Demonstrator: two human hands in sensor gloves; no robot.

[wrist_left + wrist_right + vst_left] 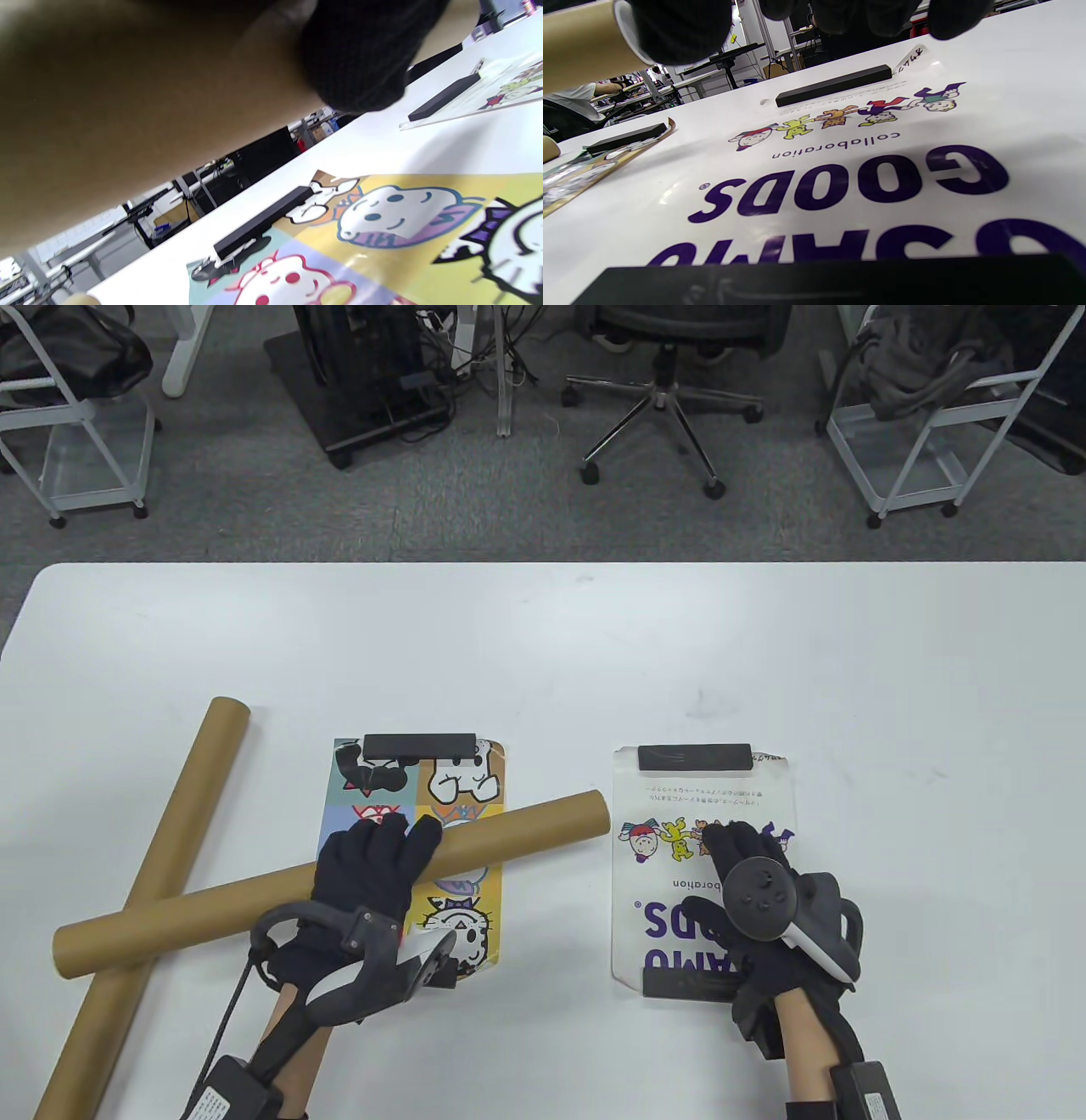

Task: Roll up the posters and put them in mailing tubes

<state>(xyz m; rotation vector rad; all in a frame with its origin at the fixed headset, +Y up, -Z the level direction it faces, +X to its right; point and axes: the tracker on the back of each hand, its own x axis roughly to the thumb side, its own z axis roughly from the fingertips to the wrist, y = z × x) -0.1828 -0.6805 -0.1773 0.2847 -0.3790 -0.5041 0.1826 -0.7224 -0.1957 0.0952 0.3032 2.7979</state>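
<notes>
My left hand (379, 848) grips a brown mailing tube (526, 831) near its middle and holds it slantwise over a colourful cartoon poster (458, 780). In the left wrist view the tube (127, 106) fills the top, above the poster (382, 237), with one gloved finger (360, 55) around it. A second tube (170, 823) lies on the table at the left, under the held tube's left end. My right hand (738, 848) is open above a white poster (679, 806) printed "GOODS" (865, 182); its fingertips (958, 17) hang over the sheet.
Black bar weights hold the posters flat: one at the colourful poster's far edge (420, 746), one at the white poster's far edge (694, 757) and one at its near edge (687, 986). The white table (543, 645) runs far back. Chairs and carts stand beyond it.
</notes>
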